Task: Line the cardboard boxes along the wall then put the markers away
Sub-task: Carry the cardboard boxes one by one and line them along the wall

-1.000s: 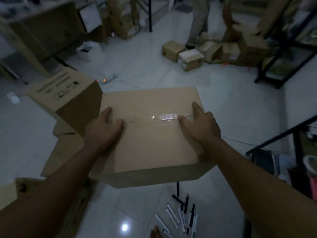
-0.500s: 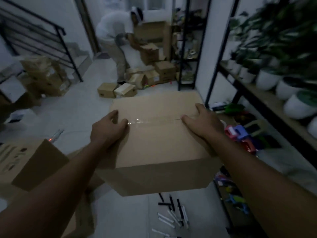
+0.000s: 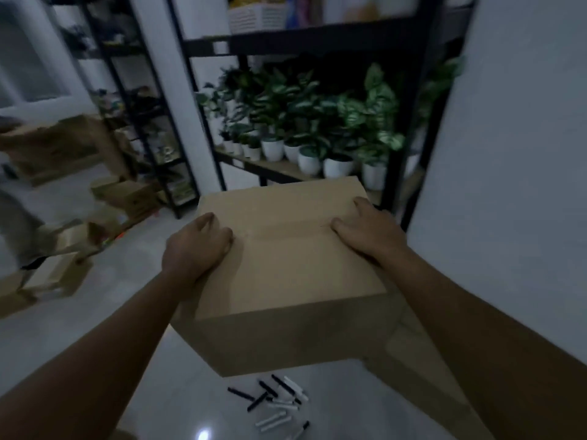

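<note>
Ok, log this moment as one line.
left hand + right hand: holding cardboard box | box: off floor | markers: scattered on floor | phase: carrying

Dim, perhaps motion-blurred, edges warped.

The room is dim. A glossy pale tiled floor (image 3: pixel 95 328) mirrors one small light. Ahead stands a black metal shelf (image 3: pixel 305 39) bearing potted plants (image 3: pixel 317 122) in white pots; a plain white wall (image 3: pixel 508 154) rises rightward.

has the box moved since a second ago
Yes. The box, in both hands, has swung right, from over the open floor to facing the plant shelf by the wall.
</note>
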